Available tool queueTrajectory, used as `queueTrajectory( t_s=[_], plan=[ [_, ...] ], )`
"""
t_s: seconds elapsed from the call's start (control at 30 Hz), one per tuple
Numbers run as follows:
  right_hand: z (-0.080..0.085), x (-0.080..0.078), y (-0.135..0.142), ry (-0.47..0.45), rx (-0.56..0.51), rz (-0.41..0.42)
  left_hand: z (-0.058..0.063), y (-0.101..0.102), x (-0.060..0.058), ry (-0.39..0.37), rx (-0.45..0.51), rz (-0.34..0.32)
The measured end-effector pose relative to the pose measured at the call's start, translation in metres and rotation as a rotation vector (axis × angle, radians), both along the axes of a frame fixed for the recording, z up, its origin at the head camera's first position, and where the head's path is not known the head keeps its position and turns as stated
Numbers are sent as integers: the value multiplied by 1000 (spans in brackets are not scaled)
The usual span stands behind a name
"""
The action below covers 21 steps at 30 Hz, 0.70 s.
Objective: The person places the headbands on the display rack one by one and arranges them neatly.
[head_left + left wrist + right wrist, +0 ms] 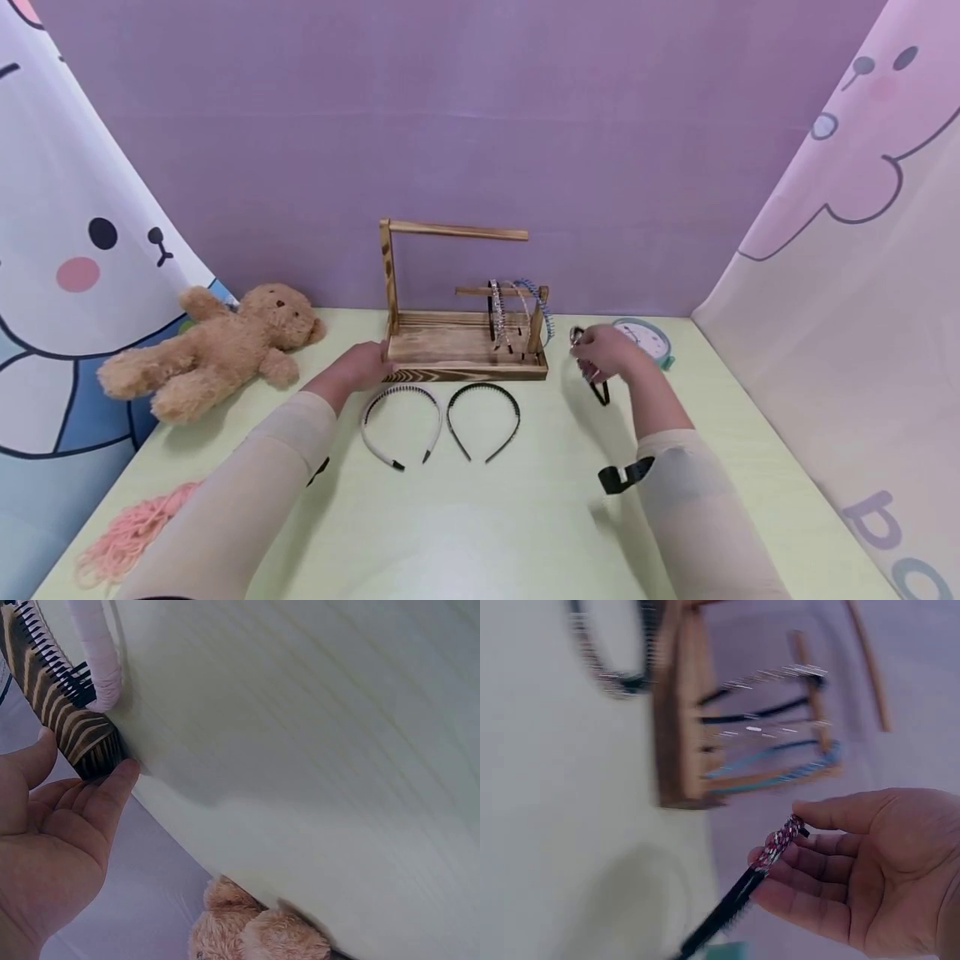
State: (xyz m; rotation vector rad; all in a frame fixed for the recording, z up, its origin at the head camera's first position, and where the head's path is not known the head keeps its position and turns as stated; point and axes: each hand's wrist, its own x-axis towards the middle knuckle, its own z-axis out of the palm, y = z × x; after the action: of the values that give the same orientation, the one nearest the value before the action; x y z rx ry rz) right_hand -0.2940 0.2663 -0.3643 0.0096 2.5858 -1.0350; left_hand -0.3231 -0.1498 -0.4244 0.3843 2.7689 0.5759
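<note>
Head view, from the right hand: wooden rack blocks 9 o'clock; alarm clock obstructs 3 o'clock; bare tabletop permits passage toward 7 o'clock.

Plain purple cloth hangs behind a pale-green tbl. L drape is white & blue w/ cartoon print, R drape pink & white w/ lettering low down. Soft glare on tbl, poss. reflected light, src. unclear.
</note>
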Motion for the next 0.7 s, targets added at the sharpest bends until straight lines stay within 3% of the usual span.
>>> queueTrajectory(
  t_s=[0.2,0.4,0.5,0.7],
  plan=[
    [35,-13,8,218,-86,-44,-3,-2,-1,-16,-3,14],
    [54,-28,-6,427,-134,-154,-2,-1,-1,-25,-5,20],
    [62,-35,-21,486,-172,-199,-1,-1,-1,-27,-5,22],
    [72,-49,-54,561,-295,-185,-1,0,1,-30,-3,23]
  ],
)
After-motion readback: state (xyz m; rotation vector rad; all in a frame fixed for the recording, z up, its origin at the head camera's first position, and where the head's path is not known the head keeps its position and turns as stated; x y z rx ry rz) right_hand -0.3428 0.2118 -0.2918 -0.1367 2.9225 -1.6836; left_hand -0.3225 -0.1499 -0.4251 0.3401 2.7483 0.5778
